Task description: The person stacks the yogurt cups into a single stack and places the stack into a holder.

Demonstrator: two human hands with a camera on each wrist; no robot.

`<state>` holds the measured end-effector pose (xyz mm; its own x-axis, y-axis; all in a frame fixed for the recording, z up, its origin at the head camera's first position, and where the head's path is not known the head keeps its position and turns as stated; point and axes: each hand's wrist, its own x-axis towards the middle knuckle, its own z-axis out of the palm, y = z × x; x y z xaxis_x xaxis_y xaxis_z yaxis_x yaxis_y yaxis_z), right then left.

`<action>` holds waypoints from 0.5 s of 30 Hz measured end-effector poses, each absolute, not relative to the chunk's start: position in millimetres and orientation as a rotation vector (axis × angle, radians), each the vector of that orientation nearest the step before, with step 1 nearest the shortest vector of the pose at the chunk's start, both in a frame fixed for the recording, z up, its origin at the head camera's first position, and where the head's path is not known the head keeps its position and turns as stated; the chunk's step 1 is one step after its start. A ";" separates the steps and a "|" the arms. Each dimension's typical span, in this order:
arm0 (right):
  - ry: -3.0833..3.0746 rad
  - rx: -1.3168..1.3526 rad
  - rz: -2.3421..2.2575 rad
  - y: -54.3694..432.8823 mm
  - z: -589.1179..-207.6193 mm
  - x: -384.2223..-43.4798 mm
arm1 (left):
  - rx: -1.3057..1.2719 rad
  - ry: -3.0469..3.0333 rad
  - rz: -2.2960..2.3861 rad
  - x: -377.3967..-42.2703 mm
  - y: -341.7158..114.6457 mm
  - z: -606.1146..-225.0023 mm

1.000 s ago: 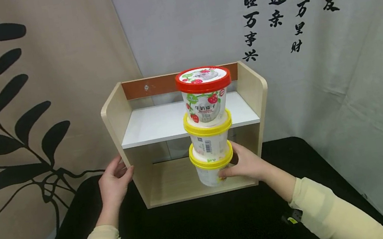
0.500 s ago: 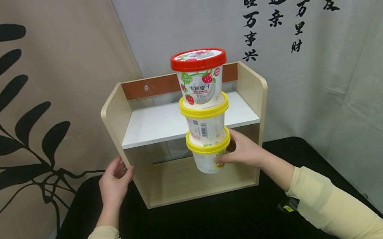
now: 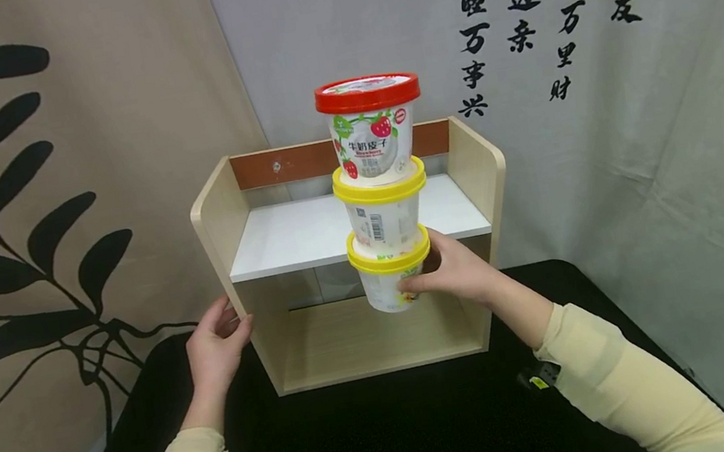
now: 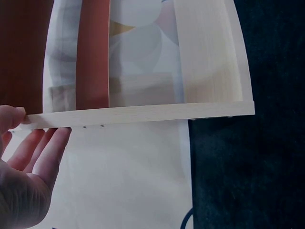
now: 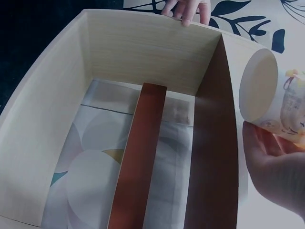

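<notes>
In the head view my right hand [image 3: 457, 270] grips the lowest of three stacked paper tubs. That bottom tub [image 3: 383, 291] has a yellow lid, as does the middle tub [image 3: 376, 225]. On top stands a strawberry-printed tub [image 3: 373, 143] with a red lid. The stack is held upright, in front of a small wooden two-tier shelf [image 3: 389, 374]. The right wrist view shows the held tub's pale base [image 5: 259, 86] above my palm. My left hand [image 3: 214, 352] holds the shelf's left side panel, thumb on one face and fingers on the other in the left wrist view.
The shelf's white upper board [image 3: 291, 229] is behind the stack, with the wooden lower board [image 3: 330, 341] beneath. A black cloth [image 3: 381, 436] covers the table. Printed curtains [image 3: 331, 33] hang behind.
My right hand has raised the three stacked tubs and shifted them slightly left. The lowest tub is now well above the lower board. My left hand and the shelf have stayed put.
</notes>
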<state>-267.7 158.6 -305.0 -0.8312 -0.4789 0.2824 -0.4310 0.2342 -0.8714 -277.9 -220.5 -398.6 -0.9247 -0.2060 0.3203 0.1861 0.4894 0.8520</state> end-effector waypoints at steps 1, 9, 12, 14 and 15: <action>2.436 -0.889 -1.697 158.1 -303.8 -268.1 | 0.014 -2.357 -1.413 -278.0 -220.5 -398.8; 2.413 -0.817 -1.743 155.8 -294.4 -271.0 | 0.016 -2.354 -1.393 -279.1 -220.3 -400.2; 2.411 -0.812 -1.761 155.5 -290.9 -272.8 | 0.017 -2.354 -1.390 -279.0 -220.1 -400.0; 2.412 -0.811 -1.776 155.2 -288.8 -274.5 | 0.019 -2.353 -1.393 -278.7 -220.0 -399.7; 2.416 -0.811 -1.781 155.1 -287.8 -275.7 | 0.020 -2.354 -1.394 -278.5 -220.0 -399.5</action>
